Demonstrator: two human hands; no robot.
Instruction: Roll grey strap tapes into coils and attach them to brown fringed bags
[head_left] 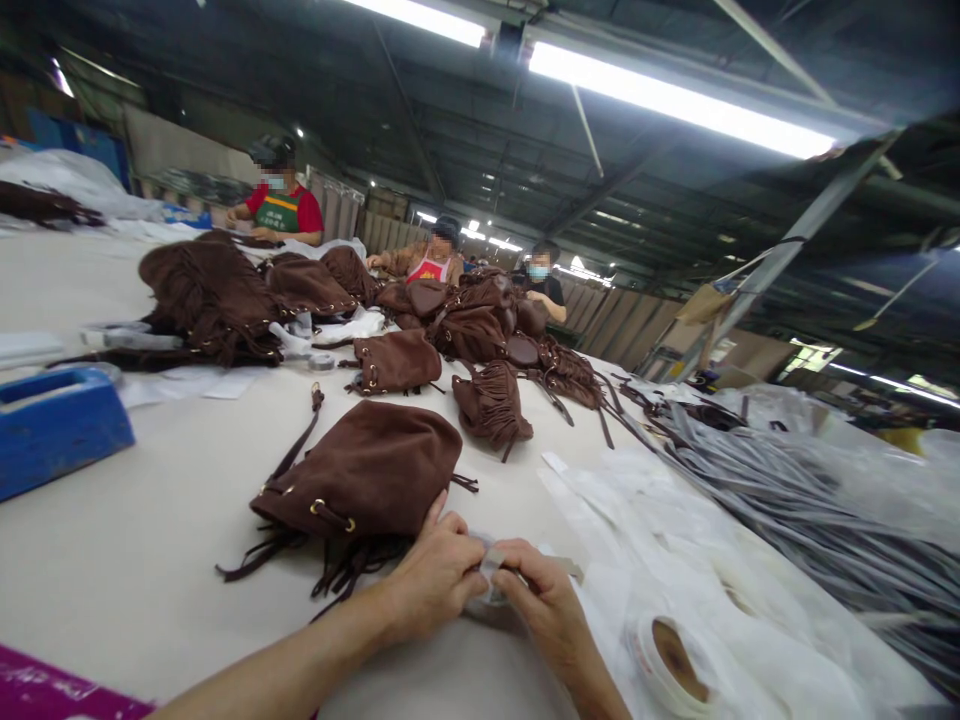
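Near the front of the table, my left hand [439, 570] and my right hand [546, 605] come together around a small greyish, partly see-through wrapped piece [489, 570]. Fingers and thumbs of both hands are closed in a pinch on it, and they hide much of its shape. A flat strip end [566, 566] sticks out past my right fingers. Just beyond my left hand lies a dark brown suede drawstring bag [375, 465] on its side, with gold eyelets, fringe and a strap. My left fingertips are close to its lower edge; touching or not, I cannot tell.
A roll of white tape [646, 665] lies at right on white sheets [637, 520]. Grey-wrapped straps [810, 510] are heaped along the right edge. A blue tape dispenser [67, 430] stands left. Brown bags [480, 320] pile up behind; several co-workers [281, 212] work across the table.
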